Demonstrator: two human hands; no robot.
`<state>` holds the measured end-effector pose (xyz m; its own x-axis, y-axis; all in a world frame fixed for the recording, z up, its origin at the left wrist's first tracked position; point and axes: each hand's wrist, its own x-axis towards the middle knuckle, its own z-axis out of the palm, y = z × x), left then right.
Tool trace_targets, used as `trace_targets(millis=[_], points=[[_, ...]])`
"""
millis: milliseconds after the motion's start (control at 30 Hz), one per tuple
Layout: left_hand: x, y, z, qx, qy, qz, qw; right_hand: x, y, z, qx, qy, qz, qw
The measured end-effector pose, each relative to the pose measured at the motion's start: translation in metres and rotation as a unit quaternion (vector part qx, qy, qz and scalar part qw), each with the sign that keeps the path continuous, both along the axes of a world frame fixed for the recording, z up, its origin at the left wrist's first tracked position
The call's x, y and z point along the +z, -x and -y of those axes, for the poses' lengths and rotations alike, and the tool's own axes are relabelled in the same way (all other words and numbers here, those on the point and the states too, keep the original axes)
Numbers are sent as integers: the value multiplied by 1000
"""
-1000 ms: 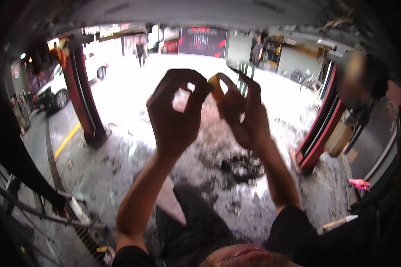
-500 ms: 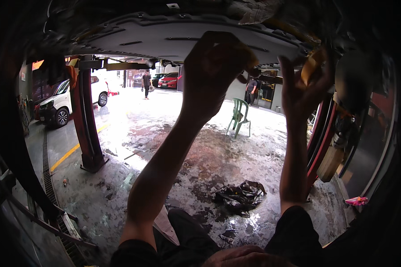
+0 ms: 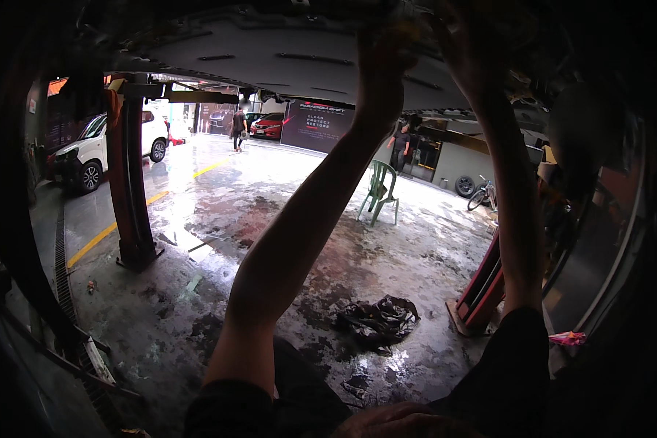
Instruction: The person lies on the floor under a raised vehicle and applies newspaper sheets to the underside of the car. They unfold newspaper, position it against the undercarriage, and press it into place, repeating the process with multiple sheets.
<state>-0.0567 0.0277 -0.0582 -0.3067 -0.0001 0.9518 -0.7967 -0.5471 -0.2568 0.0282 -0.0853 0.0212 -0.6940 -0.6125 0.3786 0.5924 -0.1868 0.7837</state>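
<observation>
Both my arms reach up to the dark underside of a raised vehicle [image 3: 270,62]. My left hand [image 3: 382,73] is up against its grey underbody panel, the fingers curled around something too dark to make out. A dull orange-yellow patch [image 3: 409,33] shows at those fingers. Higher and to the right, my right hand [image 3: 469,51] is among dark parts of the underside. Shadow hides most of its fingers, so whether it holds anything is unclear.
Red lift posts stand at left [image 3: 129,182] and right [image 3: 482,285]. A crumpled black plastic bag [image 3: 379,321] lies on the stained floor. Beyond are a green plastic chair [image 3: 379,190], a white car [image 3: 98,150], a loose wheel [image 3: 464,186], a bicycle [image 3: 482,196] and two people.
Both hands have moved higher, into the shadow of the underside; the left has shifted slightly right, the right one leftward, closer to it. The view has shifted a little.
</observation>
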Motion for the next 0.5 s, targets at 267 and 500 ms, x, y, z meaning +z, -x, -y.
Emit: trace_targets(millis=[267, 500], points=[[12, 13, -8, -17, -24, -40, 999, 0, -56, -30, -119, 93, -24, 988], [6, 34, 3, 281, 142, 84, 945, 9, -63, -49, -120, 27, -26, 992]])
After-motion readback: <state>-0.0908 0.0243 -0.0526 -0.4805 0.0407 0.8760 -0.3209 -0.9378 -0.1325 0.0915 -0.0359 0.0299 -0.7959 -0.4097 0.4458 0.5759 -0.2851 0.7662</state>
